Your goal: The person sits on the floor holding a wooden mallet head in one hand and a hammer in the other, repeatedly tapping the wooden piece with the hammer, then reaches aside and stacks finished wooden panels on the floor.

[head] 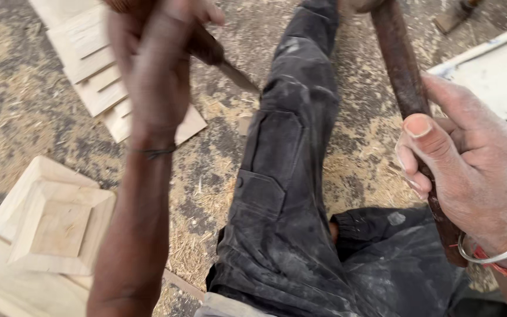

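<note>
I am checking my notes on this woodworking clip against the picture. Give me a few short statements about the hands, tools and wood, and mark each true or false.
1. The left hand grips a chisel with a dark handle and a metal blade. True.
2. The right hand is empty. False: it is closed around a rusty metal bar.
3. The right wrist wears a metal bangle. True.
4. The stepped square wooden block lies under the right hand. False: it lies at lower left, beside the left forearm.
5. The ground is covered in sawdust. True.
6. The trouser leg is bright white. False: it is dark and dusty.
</note>
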The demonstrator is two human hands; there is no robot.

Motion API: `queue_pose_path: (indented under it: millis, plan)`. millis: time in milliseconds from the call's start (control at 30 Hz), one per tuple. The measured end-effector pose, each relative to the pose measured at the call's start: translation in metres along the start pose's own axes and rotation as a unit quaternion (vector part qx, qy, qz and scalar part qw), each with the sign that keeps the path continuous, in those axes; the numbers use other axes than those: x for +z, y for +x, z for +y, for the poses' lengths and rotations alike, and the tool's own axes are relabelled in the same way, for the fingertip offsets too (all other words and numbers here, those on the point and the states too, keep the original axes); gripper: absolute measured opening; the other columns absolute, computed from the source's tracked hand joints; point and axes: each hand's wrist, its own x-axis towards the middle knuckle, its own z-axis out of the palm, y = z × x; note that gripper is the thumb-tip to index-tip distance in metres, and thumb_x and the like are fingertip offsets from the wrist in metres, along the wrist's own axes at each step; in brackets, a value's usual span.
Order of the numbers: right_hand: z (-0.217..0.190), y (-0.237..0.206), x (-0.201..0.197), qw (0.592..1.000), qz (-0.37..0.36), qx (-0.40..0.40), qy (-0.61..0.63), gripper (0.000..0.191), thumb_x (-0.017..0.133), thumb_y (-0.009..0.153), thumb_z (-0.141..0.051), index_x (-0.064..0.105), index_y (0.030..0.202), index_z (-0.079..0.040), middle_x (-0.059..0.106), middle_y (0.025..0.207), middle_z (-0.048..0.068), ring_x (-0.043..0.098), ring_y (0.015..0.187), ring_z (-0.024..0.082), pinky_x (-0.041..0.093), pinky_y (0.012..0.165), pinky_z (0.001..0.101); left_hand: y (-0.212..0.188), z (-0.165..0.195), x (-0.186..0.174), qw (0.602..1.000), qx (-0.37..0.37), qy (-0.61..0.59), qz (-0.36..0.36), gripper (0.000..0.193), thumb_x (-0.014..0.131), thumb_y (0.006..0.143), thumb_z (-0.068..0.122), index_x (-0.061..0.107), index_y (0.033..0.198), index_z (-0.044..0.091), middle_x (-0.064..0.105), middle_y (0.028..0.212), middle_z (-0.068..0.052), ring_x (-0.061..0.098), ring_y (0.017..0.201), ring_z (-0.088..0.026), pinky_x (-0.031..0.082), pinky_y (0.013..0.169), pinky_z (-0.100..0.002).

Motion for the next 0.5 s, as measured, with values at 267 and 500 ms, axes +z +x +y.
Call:
queue_pose_path:
  millis: [267, 500]
  plan:
    - [0.043, -0.047, -0.05, 0.994, 0.063, -0.011, 0.088, 0.055, 0.049, 0.111, -0.033, 0.047, 0.158, -0.005, 0.056, 0.067, 0.002, 0.052, 0.048, 0.006, 0.043, 0.041, 0.0221, 0.017, -0.008, 0.124, 0.981, 0.088, -0.162, 0.063, 0.023, 0.062, 0.115, 0.027, 0.056, 0.129, 0.01, 0.066, 0.087, -0.012, 0.063, 0.053, -0.016, 0.053, 0.048, -0.03]
    - [0.066, -0.076, -0.071, 0.99, 0.093, 0.017, 0.109, 0.056, 0.053, 0.108, -0.034, 0.05, 0.154, -0.002, 0.058, 0.065, 0.003, 0.052, 0.045, 0.006, 0.041, 0.038, 0.0227, -0.014, -0.067, 0.207, 0.981, -0.072, -0.15, 0.096, 0.021, 0.077, 0.111, 0.024, 0.065, 0.106, 0.007, 0.067, 0.081, -0.006, 0.064, 0.071, -0.013, 0.054, 0.065, -0.031]
